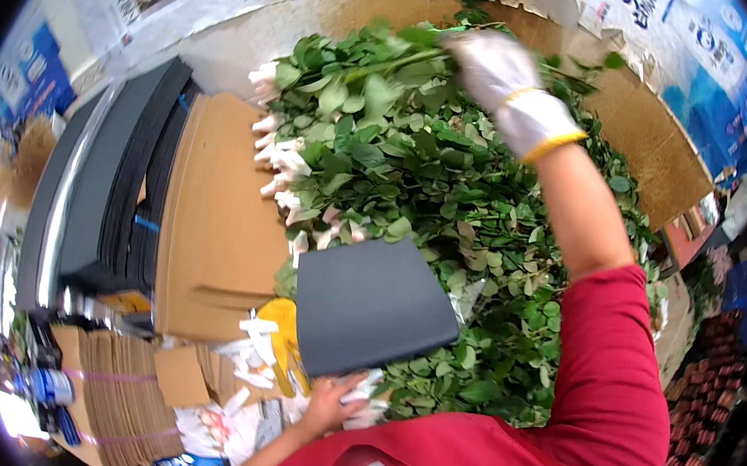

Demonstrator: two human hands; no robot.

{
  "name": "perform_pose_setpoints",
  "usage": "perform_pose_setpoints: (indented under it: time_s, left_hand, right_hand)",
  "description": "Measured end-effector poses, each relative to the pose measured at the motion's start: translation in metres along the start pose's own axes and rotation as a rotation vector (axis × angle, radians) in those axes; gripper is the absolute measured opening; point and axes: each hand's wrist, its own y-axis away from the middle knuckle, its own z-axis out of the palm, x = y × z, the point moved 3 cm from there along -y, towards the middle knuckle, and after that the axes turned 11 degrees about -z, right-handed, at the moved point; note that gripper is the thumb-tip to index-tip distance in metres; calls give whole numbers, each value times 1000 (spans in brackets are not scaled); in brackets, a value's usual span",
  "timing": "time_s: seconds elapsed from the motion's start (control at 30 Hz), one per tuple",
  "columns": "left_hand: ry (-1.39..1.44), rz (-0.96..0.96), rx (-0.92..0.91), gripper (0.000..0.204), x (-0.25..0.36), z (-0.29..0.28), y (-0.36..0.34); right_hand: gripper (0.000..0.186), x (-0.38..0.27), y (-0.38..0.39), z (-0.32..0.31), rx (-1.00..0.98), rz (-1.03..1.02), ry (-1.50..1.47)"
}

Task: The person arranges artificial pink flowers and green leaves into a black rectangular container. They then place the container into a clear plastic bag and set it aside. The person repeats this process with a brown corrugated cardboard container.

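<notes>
- Leafy stems (478, 189) lie heaped below and left of the raised right hand, reaching down toward the left hand; the pale ends all face left, probably so they line up.
- Far left of both hands I can see dark panels (115, 179) stood on edge in a stack, which likely saves room.
- Just below them, left of the left hand, a bundle of cardboard (115, 392) is held by pink straps, presumably to keep it together.
- Above and left of the left hand, a brown cardboard sheet (220, 217) stands beside the pale ends, perhaps as a side wall for the heap.
- White sleeves (288, 165) cover the stems' left ends, I'd judge as protection.
- A yellow thing (283, 328) lies just above the left hand; I can't tell its use.
- The bare left hand (335, 404) is low, fingers loosely bent by small white pieces; whether it pinches one I can't tell.
- Right above it, a dark slab (375, 306) rests over the stems, maybe as a work pad.
- The gloved right hand (499, 78), blurred, is closed round a stem (396, 64) pointing left, seemingly gripped away from its sleeved end to spare it.
</notes>
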Motion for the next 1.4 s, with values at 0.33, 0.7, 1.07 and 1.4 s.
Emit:
perform_pose_setpoints:
  time_s: [0.33,0.7,1.07,1.4]
  left_hand:
    - [165,-328,-177,55,15,-2,-8]
    - [155,-20,43,57,6,8,-16]
    - [351,-352,189,48,15,-18,10]
    - [352,-513,603,28,11,14,13]
  right_hand:
    - [38,-127,238,-189,-360,-100,-329]
    - [26,-289,215,-74,-838,-450,-912]
    - [65,-321,257,-47,-559,-639,-1078]
    - [64,-323,276,-26,-784,-503,-1227]
